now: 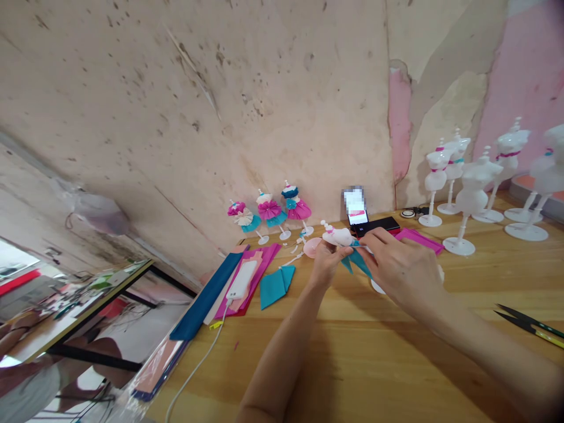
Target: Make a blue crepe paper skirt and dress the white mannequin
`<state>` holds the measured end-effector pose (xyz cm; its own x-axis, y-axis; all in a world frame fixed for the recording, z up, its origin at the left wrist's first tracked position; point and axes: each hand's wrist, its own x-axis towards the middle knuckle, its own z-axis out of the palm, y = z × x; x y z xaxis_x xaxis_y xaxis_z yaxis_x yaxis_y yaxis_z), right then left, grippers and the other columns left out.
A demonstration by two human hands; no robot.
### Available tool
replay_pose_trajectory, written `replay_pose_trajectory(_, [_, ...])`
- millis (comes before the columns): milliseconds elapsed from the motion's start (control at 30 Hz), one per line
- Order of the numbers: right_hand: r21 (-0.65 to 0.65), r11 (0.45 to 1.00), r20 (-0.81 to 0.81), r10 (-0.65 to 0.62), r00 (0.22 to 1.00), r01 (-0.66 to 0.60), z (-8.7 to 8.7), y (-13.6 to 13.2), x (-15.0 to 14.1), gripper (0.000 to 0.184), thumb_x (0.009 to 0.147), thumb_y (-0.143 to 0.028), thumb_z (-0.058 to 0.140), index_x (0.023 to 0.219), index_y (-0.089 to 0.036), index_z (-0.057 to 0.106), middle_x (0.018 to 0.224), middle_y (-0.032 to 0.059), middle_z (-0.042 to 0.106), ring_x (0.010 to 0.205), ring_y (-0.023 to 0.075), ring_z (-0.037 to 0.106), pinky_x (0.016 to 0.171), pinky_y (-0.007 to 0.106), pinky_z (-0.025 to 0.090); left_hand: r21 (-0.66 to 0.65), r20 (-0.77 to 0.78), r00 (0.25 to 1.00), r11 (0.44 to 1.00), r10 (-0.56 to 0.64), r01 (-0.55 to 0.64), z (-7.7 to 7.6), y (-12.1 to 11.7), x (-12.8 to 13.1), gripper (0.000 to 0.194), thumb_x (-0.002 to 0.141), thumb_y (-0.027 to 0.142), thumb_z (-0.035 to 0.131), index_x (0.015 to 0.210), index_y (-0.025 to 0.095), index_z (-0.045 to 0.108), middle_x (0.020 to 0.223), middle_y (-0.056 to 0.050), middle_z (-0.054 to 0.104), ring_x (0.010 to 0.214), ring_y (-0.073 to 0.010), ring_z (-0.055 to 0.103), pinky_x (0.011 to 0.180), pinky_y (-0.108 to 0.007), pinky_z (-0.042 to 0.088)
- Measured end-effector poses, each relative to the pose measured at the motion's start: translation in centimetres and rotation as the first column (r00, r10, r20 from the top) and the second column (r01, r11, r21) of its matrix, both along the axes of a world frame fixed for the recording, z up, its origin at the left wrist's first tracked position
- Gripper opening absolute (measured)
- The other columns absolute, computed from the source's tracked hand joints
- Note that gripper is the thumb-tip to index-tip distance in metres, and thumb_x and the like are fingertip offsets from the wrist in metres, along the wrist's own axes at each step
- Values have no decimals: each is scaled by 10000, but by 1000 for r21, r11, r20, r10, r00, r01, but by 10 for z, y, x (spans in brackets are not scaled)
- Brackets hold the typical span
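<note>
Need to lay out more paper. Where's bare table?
Bare wood: the table between the left forearm and right forearm; also right of the right hand, between the white mannequin stands and the black snips. Crowded: the back edge, with paper-dressed mannequins, a phone, and paper stacks.

Magenta-and-teal paper skirts (269, 210) at centre; white mannequins (479, 194) at 3 o'clock; teal folded paper (274, 286) at 6 o'clock, on honey-streaked desk (282, 376); pink-patched cream wall (529, 88) at 2 o'clock.
</note>
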<state>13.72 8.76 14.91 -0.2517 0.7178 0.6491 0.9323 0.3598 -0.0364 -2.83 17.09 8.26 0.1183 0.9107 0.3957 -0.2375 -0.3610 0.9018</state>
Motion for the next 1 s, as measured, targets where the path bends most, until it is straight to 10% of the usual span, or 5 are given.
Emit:
replay_pose_trajectory(400, [-20,1000,30,-16,999,17,-1,3,3,292,959,-222,345,921,-189,632,859,57,650,594,140,493,546,312,147,20,-60,998,1000,14,-13,-1,-3,-2,480,646,379,814,1029,153,634,1053,-85,684,1018,-224,624,927,-341,476])
replay_pose_trajectory(1000, [132,991,135,3,991,-21,5,23,18,319,905,-533,483,946,-289,685,750,85,694,621,209,556,547,330,206,146,-301,948,987,105,-63,30,-25,0,294,751,316,726,1006,182,665,1000,-66,671,962,-229,620,911,-357,489])
